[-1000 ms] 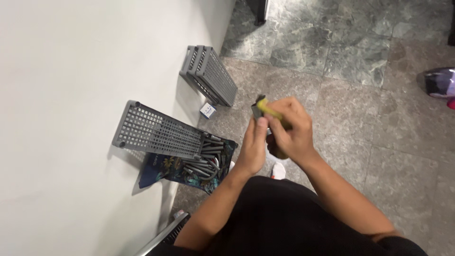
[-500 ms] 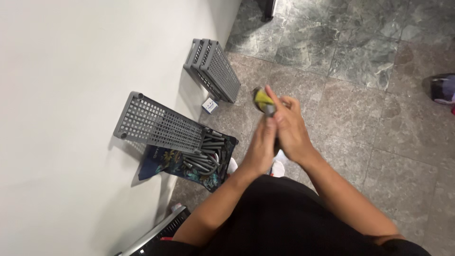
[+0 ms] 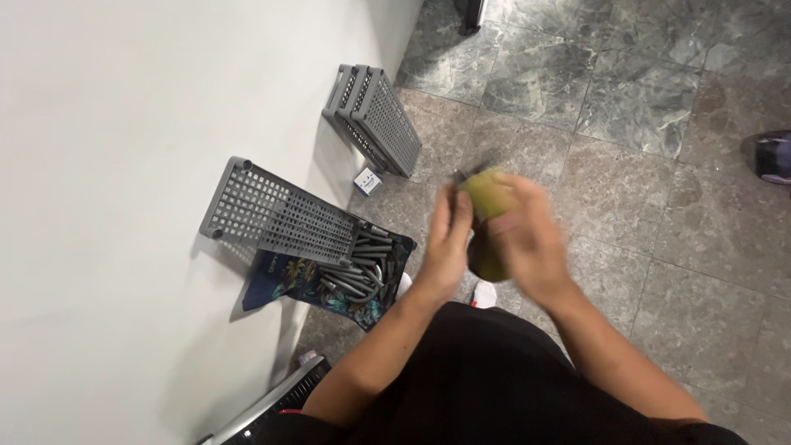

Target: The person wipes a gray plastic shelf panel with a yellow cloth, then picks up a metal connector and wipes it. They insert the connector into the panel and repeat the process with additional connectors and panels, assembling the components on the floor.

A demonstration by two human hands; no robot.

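Both hands on yellow-green tool [image 3: 486, 198] — left hand [image 3: 445, 239] fingers pinching it, right hand [image 3: 527, 243] wrapped round; grey rack [image 3: 280, 214] at 9 o'clock.

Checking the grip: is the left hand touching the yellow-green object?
Touching. In the head view the left hand lies flat against the yellow-green object, no gap showing, though both are motion-blurred.

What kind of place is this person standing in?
Probably an indoor room or hallway where shelving parts wait for assembly. The floor is grey-green stone tile, grey perforated plastic panels lean against a plain white wall, and a bundle of grey tubes lies on a patterned bag.
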